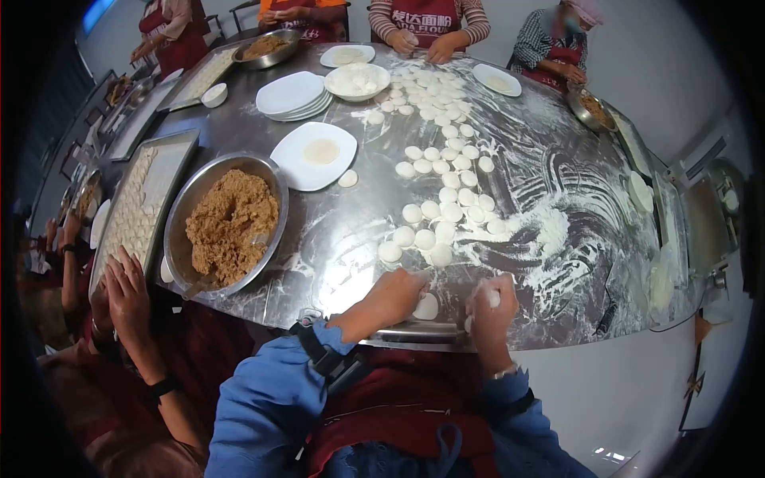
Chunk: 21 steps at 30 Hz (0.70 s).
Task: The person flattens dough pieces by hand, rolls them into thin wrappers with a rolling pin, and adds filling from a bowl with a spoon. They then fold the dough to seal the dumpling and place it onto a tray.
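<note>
My left hand [396, 296] is closed, knuckles up, over the floury steel table near its front edge. Its fingertips are hidden, so I cannot make out what they hold. A flat white dough round [426, 307] lies just to its right, between my hands. My right hand [492, 312], dusted with flour, curls around a small white piece of dough [495, 299] that shows between the fingers. Beyond my hands, several small flattened dough pieces [450, 213] spread up the table in a loose band.
At left stands a steel bowl [280, 231] of brown filling, beside a tray [185, 159] of dumplings. White plates [296, 177] and a bowl of flour [357, 81] sit farther back. Loose flour [550, 231] covers the right side. A co-worker's hands [127, 295] are at left; other people work across the table.
</note>
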{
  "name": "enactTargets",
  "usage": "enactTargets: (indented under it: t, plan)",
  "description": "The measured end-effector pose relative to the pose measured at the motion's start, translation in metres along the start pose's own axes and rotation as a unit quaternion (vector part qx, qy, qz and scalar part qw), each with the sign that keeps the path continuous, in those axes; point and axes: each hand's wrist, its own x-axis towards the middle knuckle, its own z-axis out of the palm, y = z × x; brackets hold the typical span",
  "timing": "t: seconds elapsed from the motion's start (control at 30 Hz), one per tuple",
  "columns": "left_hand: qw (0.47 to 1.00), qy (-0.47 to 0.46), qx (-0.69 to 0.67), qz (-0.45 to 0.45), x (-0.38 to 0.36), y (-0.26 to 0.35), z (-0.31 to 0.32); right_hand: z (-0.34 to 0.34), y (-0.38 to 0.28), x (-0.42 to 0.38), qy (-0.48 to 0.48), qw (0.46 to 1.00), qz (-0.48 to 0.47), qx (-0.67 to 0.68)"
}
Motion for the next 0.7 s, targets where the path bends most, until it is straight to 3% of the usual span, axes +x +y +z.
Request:
enactTargets:
  t: [0.03, 0.1, 0.13, 0.23, 0.27, 0.33, 0.43, 0.5, 0.6, 0.7]
  plan:
    - [0.999, -0.008, -0.018, -0.033, -0.006, 0.005, -0.002, 0.001, -0.001, 0.001, 0.005, 1.0, -0.019, -0.017]
    - [1.0, 0.003, -0.02, -0.006, -0.009, 0.01, 0.002, 0.012, -0.007, 0.017, 0.007, 0.999, -0.009, -0.033]
    - [0.999, 0.033, 0.005, -0.029, 0.0, 0.013, 0.004, 0.021, -0.028, 0.034, 0.005, 0.992, -0.074, -0.097]
    - [0.993, 0.108, 0.021, -0.049, 0.019, 0.008, 0.017, 0.043, -0.033, 0.053, 0.042, 0.989, -0.096, -0.101]
    - [0.996, 0.082, 0.026, -0.01, 0.018, 0.002, 0.019, 0.034, -0.031, 0.043, 0.057, 0.984, -0.129, -0.107]
    - [0.997, 0.063, 0.021, 0.043, 0.011, -0.003, 0.013, 0.01, -0.024, 0.013, 0.046, 0.991, -0.085, -0.094]
    - [0.999, 0.021, -0.01, -0.036, -0.006, 0.001, 0.001, -0.006, 0.008, -0.023, 0.049, 0.998, -0.029, 0.033]
    - [0.999, 0.015, -0.002, -0.033, -0.009, 0.008, 0.003, 0.008, -0.001, 0.005, 0.044, 0.995, -0.072, -0.056]
    - [0.993, 0.104, 0.014, -0.056, 0.013, 0.011, 0.01, 0.034, -0.037, 0.045, 0.039, 0.987, -0.098, -0.117]
    - [0.998, 0.065, 0.026, -0.003, 0.011, -0.002, 0.016, 0.022, -0.028, 0.027, 0.041, 0.982, -0.123, -0.135]
